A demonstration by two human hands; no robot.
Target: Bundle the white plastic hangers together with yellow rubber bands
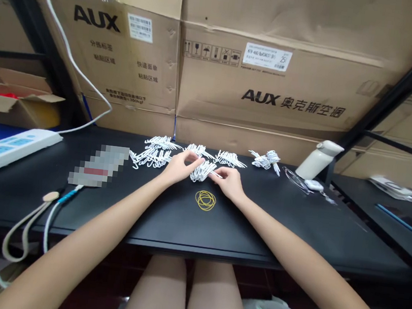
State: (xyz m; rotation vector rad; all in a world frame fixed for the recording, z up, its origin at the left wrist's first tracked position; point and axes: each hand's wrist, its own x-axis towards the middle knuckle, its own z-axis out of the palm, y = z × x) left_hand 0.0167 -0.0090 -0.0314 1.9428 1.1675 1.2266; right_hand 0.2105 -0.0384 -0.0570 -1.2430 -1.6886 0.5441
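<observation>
A bunch (201,173) of white hooks is held between two hands, low over the middle of the black surface (168,224). Its left side is gripped by the left hand (180,167), thumb and fingers curled round it. Its right end is pinched by the right hand (231,182), fingertips closed on thin white ends; exact finger contact is partly hidden.

Yellow bands (205,200) are laid in a loose, overlapping ring just in front of the bunch, touched by neither hand. More white hooks are laid out behind and beside the hands: two piles at left, rear pile (159,142) and front pile (151,158), a middle pile (198,149) partly covered by the left hand, and a right pile (230,158). Farther right, a crossed bundle (267,160) is set apart.

At the right, a white bottle (317,159) is stood upright, with glasses (297,180) and a small white case (314,185) near its base. At the left, a pixelated item (99,166) and a power strip (9,152) are seen. The back is filled by AUX boxes (214,81).
</observation>
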